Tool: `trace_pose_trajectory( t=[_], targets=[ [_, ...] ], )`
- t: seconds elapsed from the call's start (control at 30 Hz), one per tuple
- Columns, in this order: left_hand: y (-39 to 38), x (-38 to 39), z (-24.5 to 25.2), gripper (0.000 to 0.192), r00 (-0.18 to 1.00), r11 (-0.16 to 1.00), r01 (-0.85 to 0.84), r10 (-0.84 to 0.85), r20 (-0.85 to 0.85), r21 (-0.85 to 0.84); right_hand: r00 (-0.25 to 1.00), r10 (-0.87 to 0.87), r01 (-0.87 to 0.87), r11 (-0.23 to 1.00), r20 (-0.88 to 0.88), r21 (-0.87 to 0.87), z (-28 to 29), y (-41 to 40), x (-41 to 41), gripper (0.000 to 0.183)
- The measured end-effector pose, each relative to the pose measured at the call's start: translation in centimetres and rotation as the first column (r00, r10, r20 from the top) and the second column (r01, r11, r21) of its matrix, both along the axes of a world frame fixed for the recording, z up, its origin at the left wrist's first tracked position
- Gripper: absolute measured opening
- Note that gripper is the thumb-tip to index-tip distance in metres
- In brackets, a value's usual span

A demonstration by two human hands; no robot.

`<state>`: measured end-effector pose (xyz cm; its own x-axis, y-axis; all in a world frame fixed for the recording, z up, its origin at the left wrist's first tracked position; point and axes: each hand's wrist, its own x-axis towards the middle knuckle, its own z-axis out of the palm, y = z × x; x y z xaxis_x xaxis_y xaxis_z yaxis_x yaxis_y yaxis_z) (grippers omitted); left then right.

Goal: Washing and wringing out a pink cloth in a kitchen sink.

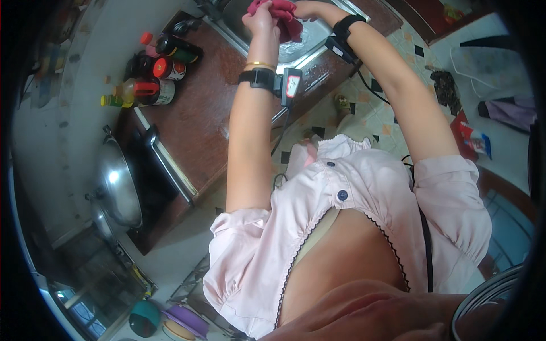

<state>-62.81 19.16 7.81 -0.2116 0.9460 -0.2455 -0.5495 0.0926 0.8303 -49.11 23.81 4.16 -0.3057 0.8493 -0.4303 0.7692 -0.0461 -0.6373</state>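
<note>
A red cloth [290,30] is bunched between both my hands over a stainless steel sink [318,40] at the top of the head view. My left hand [261,20] is closed around one side of it. On the other side, my right hand [306,10] grips the cloth near the frame's upper edge, its fingers partly hidden. A loose end hangs down above the wet basin. Black straps with small devices circle both forearms, and a thin gold bangle [260,64] sits on the left wrist.
Left of the sink, several sauce bottles [179,47] and a red-lidded jar [168,68] stand on the brown countertop [196,115] by the wall. A metal wok [121,183] rests on the black stove. Water drops wet the sink's front edge. Patterned tiles [384,115] cover the floor.
</note>
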Motion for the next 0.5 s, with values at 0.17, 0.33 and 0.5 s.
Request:
trace_pose_trajectory(
  t=[0.17, 0.33, 0.5],
  targets=[
    [0.5, -0.4, 0.2, 0.023, 0.995, 0.998, 0.067, -0.067, -0.068, -0.004, 0.994, -0.067, 0.071, 0.996, -0.083, 0.057, 1.4, -2.3, 0.2, 0.042],
    [-0.4, -0.7, 1.8, 0.021, 0.933, 0.923, 0.360, -0.357, -0.044, 0.139, 0.986, -0.079, 0.094, 0.991, -0.149, 0.095, 2.3, -3.7, 0.6, 0.045],
    [-3.5, 0.5, 4.8, 0.019, 0.947, 0.928, 0.316, -0.320, -0.010, 0.196, 0.980, -0.055, 0.081, 0.988, -0.192, 0.129, 3.1, -4.6, 0.8, 0.049]
  ],
)
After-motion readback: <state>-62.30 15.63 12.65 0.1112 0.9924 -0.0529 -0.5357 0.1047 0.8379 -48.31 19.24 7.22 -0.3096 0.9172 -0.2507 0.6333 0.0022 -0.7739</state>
